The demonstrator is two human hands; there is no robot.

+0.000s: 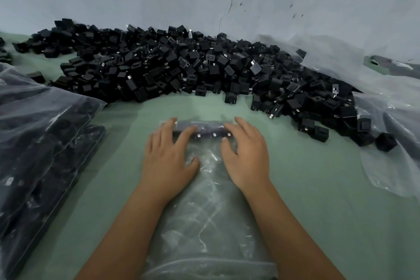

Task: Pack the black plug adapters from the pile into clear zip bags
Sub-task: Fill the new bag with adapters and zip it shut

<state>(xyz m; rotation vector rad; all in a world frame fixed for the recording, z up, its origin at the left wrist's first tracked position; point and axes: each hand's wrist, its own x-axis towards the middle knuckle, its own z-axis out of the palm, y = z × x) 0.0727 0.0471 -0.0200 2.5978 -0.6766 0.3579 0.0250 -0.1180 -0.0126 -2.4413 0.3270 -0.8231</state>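
Pressing flat: left hand (169, 154) and right hand (246, 154), fingers extended, seat adapter row (205, 130) at zip bag (204, 211) far end, expelling slack.

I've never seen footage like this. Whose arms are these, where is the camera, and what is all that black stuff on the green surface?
There is no machine here: a person works with bare hands, and the one picture comes from a wide-angle camera worn on the head, looking forward and down.

The left hand and the right hand lie with fingers spread on a clear plastic zip bag that rests flat on the pale green table surface. At the bag's far end sits a row of small black plug adapters inside the bag, and the fingertips press on it. Neither hand has a closed grip on anything.

Behind lies the big loose pile of black plug adapters. At the left lie filled clear bags of adapters. At the right lies a large crumpled clear plastic sheet.
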